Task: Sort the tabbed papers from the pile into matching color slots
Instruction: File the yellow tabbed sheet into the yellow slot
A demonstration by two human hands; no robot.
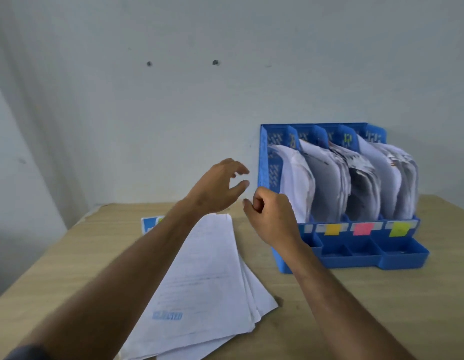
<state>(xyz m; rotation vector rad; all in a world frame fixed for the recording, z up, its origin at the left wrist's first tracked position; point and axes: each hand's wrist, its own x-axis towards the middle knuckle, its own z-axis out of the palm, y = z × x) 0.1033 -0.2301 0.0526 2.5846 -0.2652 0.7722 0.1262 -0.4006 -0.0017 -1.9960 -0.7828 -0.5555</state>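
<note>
Fanned white paper pile (207, 276), blue-stamped

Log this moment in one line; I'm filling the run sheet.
left hand: open, raised, empty | right hand: curled, empty, beside organizer | paper pile: on table

The right hand (271, 216) covers the first slot's label on the organizer (355, 253). The left forearm hides part of the pile (207, 276) and most of a small blue item (147, 224) on the surface (381, 307). The blue stamp (167, 316) on the top sheet is blurred. Both arms run off the bottom edge.
</note>
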